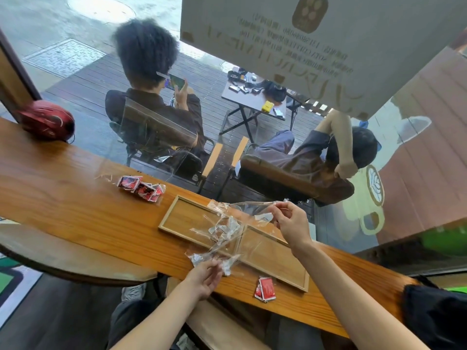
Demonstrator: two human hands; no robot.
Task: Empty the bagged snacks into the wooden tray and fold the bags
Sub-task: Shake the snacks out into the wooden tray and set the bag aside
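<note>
Both hands are holding a clear bag [227, 223] stretched over the wooden tray [177, 213]: left hand [204, 276] fingers pinching its near end, right hand [290, 223] fingers pinching its far end. Tray looking bare; red packets [141, 189] lying on the counter [63, 193] far left, another red packet [264, 289] near the tray. Emptying and folding seemingly barely begun.

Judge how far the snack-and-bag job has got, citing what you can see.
Done: little shows; the tray looks bare. In hand: the left hand and right hand hold a clear bag stretched over the tray, not yet folded. Left: the red packets by the glass and one packet near the tray lie on the counter.
</note>
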